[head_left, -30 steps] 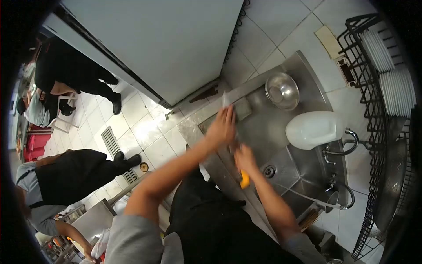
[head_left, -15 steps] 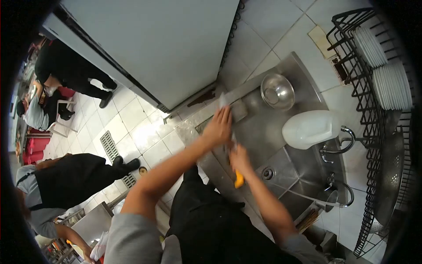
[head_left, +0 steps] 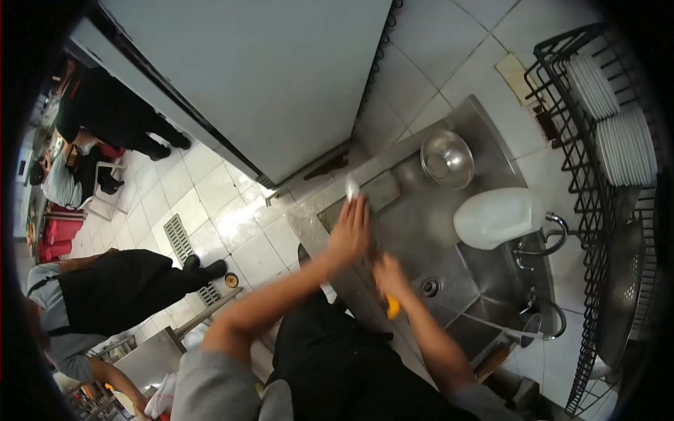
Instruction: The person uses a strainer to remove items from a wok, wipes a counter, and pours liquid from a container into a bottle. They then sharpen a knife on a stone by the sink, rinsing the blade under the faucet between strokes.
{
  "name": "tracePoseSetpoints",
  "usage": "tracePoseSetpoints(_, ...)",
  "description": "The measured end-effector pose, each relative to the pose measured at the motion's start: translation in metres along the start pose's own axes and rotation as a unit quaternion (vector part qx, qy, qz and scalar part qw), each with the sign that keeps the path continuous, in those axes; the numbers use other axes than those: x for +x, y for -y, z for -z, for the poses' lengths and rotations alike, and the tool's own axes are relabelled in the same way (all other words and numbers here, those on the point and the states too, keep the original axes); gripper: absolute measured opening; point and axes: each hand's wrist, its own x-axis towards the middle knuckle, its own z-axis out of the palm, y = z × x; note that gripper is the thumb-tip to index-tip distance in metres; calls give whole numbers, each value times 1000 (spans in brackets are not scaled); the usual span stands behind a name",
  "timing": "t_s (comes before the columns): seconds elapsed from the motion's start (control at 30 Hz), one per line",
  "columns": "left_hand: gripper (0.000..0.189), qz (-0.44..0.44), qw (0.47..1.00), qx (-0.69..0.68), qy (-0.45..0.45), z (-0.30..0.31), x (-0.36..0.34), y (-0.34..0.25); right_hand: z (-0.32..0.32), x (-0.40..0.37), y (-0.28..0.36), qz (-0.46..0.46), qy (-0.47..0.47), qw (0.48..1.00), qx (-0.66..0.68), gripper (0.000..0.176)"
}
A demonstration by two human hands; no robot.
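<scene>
My right hand (head_left: 390, 275) is closed round the yellow handle of a knife (head_left: 393, 306) over the near edge of the steel sink unit. The blade runs away from it beneath my left hand (head_left: 351, 231), whose fingers lie straight and flat along the metal. Beyond those fingertips the bright blade tip shows; the rest of the blade is mostly hidden. Beside the tip, a flat grey rectangular block (head_left: 379, 191) lies on the steel surface. Whether the blade touches the block is hidden by my left hand.
A steel bowl (head_left: 447, 160) and a white plastic container (head_left: 491, 217) stand on the steel counter by the taps (head_left: 551, 231). A black wire rack (head_left: 579, 168) holds white plates (head_left: 627, 147). Co-workers in dark aprons (head_left: 119, 291) are at the left, near a large white cabinet (head_left: 253, 77).
Both hands have drawn the knife slightly back toward my body, its tip now nearer the block's near end. The whole view has shifted a little.
</scene>
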Motion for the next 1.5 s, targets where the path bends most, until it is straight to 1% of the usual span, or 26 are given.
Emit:
tracePoseSetpoints(0.1, 92, 101, 979, -172, 48, 33, -70, -57, 7, -82, -3, -7, 117, 990, 83, 17)
tracePoseSetpoints(0.17, 92, 92, 993, -68, 24, 12, -41, -43, 10, -40, -17, 13, 64, 997, 40, 19)
tracePoseSetpoints(0.2, 91, 81, 996, 38, -6, -2, -16, -26, 8, 7, -39, 148, -26, 986, -78, 21)
tracePoseSetpoints(0.27, 92, 29, 992, -100, -72, -19, 45, 27, 31, 43, 29, 38, 20, 998, 43, 22)
tracePoseSetpoints(0.37, 84, -59, 988, -121, -75, -15, 99, 66, 26, 64, 64, 59, -47, 994, 74, 20)
tracePoseSetpoints(0.43, 81, -59, 997, 57, 12, 14, 61, 40, 13, 54, 28, 80, -49, 996, -4, 17)
tracePoseSetpoints(0.47, 77, 29, 998, 0, -58, -29, 27, 15, 6, 35, -6, 157, -74, 975, -139, 19)
tracePoseSetpoints(0.5, 71, 77, 995, -48, -41, -9, -16, -15, 13, -6, 5, -40, 72, 996, -24, 15)
tracePoseSetpoints(0.57, 74, 122, 987, -106, 20, 24, -73, -61, 9, -59, -23, 18, 164, 985, 54, 12)
tracePoseSetpoints(0.67, 84, 113, 993, 28, 14, 14, -36, -36, 12, -5, -33, 59, 81, 995, 1, 20)
tracePoseSetpoints(0.7, 86, 83, 995, -52, -35, 1, -12, -10, 18, 20, -12, 105, 29, 992, -56, 23)
tracePoseSetpoints(0.73, 88, 48, 987, -132, -84, -9, 18, 20, 25, 37, 25, 82, 18, 996, -1, 24)
tracePoseSetpoints(0.8, 84, -33, 984, -156, -85, -8, 62, 58, 13, 42, 46, 52, 6, 997, 59, 26)
tracePoseSetpoints(0.87, 80, -31, 993, -89, -72, -5, 54, 50, 0, 60, 37, 95, -65, 990, 87, 25)
tracePoseSetpoints(0.97, 64, 60, 997, -33, -40, -9, -17, -8, 4, 2, -8, 52, 24, 997, -54, 17)
tracePoseSetpoints(1.0, 61, 101, 993, -43, -30, 3, -46, -34, 14, -44, 16, -6, 97, 995, -10, 20)
tracePoseSetpoints(1.13, 64, 118, 992, -42, 16, 16, -44, -38, 16, -30, -2, -16, 115, 993, 17, 23)
tracePoseSetpoints(1.2, 71, 68, 995, -40, -57, -5, 6, 10, 16, 25, 14, 40, 24, 999, 11, 23)
tracePoseSetpoints(1.27, 94, -16, 982, -172, -73, -23, 48, 57, 3, 49, 38, 84, -19, 994, 61, 25)
tracePoseSetpoints(1.3, 103, -42, 983, -180, -4, -14, 62, 68, -6, 58, 52, 107, -61, 986, 114, 27)
tracePoseSetpoints(1.33, 107, -45, 988, -148, -23, -21, 64, 63, -9, 53, 53, 120, -49, 985, 111, 27)
tracePoseSetpoints(1.37, 104, -38, 997, -38, -62, -43, 56, 50, -8, 39, 39, 109, -34, 990, 85, 28)
tracePoseSetpoints(1.4, 100, -23, 998, -57, -11, -53, 34, 31, -7, 30, 26, 106, -18, 992, 60, 30)
tracePoseSetpoints(1.43, 99, 16, 994, 30, -102, -49, -2, 7, -8, 19, -6, 171, -6, 985, 0, 28)
tracePoseSetpoints(1.47, 87, 70, 995, -72, 6, -9, -30, -17, -5, -1, -27, 163, 20, 986, -40, 24)
tracePoseSetpoints(1.5, 64, 87, 995, -6, 50, -1, -54, -43, -2, -20, -48, 156, 47, 983, -81, 20)
